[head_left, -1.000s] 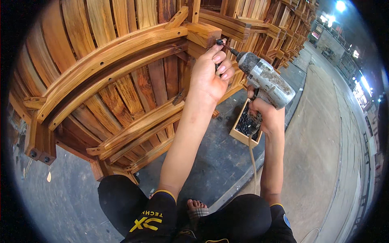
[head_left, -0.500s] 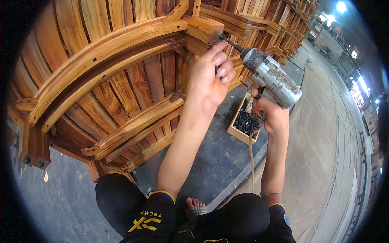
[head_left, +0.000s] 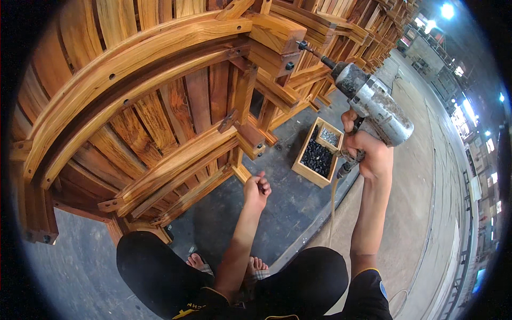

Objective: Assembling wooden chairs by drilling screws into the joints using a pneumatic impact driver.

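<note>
My right hand (head_left: 368, 144) is wrapped round the grip of a worn grey air impact driver (head_left: 376, 104), its hose hanging below. The tip of the driver meets a dark bolt (head_left: 302, 45) at the end of a wooden leg block (head_left: 277, 33). A second dark bolt (head_left: 289, 66) sits in the end of the adjoining block. My left hand (head_left: 257, 188) is low, away from the driver, by the lower wooden rails. Its fingers are curled; what they hold, if anything, is hidden. Both blocks belong to a slatted wooden furniture piece (head_left: 160, 48) with curved rails.
A wooden box (head_left: 311, 175) of small black parts stands on the dark mat, with a smaller compartment of shiny metal pieces (head_left: 329, 137). The air hose (head_left: 333, 208) runs down across the mat's edge. More wooden furniture (head_left: 368, 24) is lined up behind.
My left hand has left the bolt and driver tip and dropped down toward the lower rails. The driver stays at the bolt in my right hand; the view has shifted slightly.
</note>
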The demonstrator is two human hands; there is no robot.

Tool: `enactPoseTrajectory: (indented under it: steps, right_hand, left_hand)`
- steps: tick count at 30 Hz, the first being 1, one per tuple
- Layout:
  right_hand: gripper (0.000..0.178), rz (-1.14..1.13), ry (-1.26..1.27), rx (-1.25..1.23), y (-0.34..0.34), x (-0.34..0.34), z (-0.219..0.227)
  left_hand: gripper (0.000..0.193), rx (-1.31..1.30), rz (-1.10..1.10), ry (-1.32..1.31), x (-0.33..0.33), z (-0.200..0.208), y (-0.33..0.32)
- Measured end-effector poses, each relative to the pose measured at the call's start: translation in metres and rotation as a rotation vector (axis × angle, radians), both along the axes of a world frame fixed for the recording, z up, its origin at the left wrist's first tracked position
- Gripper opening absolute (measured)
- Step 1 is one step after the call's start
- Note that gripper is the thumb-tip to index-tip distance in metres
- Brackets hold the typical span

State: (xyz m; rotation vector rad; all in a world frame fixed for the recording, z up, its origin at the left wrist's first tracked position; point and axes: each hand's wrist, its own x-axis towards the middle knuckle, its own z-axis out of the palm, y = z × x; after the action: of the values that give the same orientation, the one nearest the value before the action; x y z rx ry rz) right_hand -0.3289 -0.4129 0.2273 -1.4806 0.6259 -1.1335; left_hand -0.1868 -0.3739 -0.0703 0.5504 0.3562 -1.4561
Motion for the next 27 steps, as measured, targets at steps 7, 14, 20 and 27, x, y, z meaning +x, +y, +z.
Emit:
enactPoseTrajectory:
  steps: [7, 14, 20, 27]
  right_hand:
    - [0.038, -0.143, 0.12, -0.087, -0.002, 0.001, 0.006]
    - [0.034, -0.066, 0.055, -0.026, -0.005, -0.001, 0.0]
    - [0.04, -0.032, 0.032, -0.044, -0.005, 0.002, 0.001]
    - [0.034, -0.071, 0.062, -0.031, 0.0, 0.008, 0.004]
  left_hand:
    - [0.02, 0.14, -0.184, -0.052, -0.009, -0.079, 0.019]
    - [0.01, 0.142, -0.21, -0.251, 0.002, -0.082, 0.015]
    - [0.008, 0.163, -0.232, -0.37, -0.002, -0.072, 0.006]
    - [0.012, 0.122, -0.177, -0.406, -0.016, -0.065, 0.0]
